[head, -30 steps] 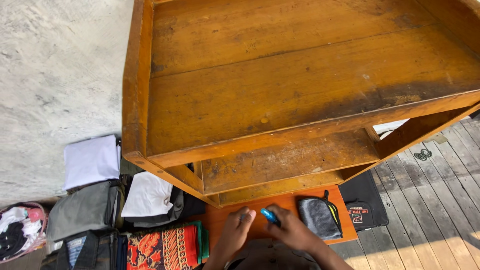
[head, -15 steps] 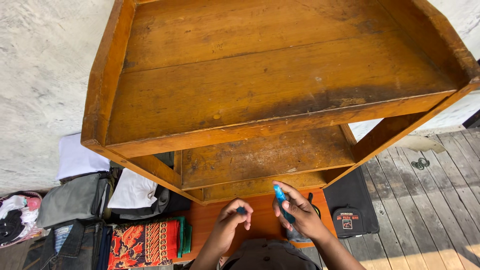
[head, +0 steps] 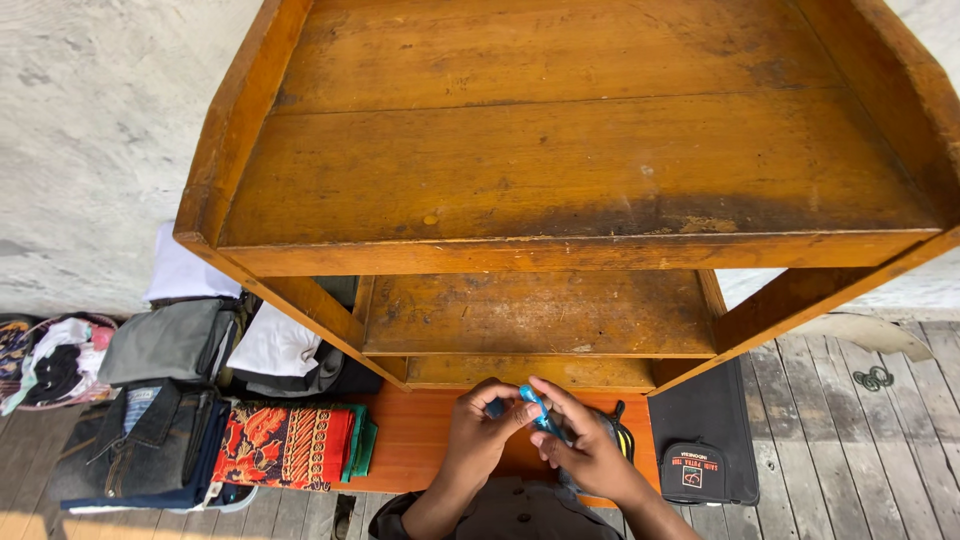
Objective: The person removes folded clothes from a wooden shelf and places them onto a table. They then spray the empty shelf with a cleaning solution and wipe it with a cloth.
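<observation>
- Blue pen-like object (head: 534, 407) is sitting between both hands, low and near, over the orange board (head: 415, 440); its long axis is slanting from upper left to lower right.
- Right hand (head: 590, 450) is pinching its lower end, fingers pressed together.
- Left hand (head: 480, 435) is pinching the upper tip.
- Wooden shelf unit (head: 560, 190) is looming beyond; folded clothes (head: 285, 445) are lying left on plank decking (head: 850, 440).

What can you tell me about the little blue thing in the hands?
The small blue object is slim and bright blue, and looks like plastic. It is pinched between the fingertips of the left hand and the right hand, tilted, just above the orange board under the wooden shelf. Fingers hide most of it, so what it is cannot be told.
</observation>
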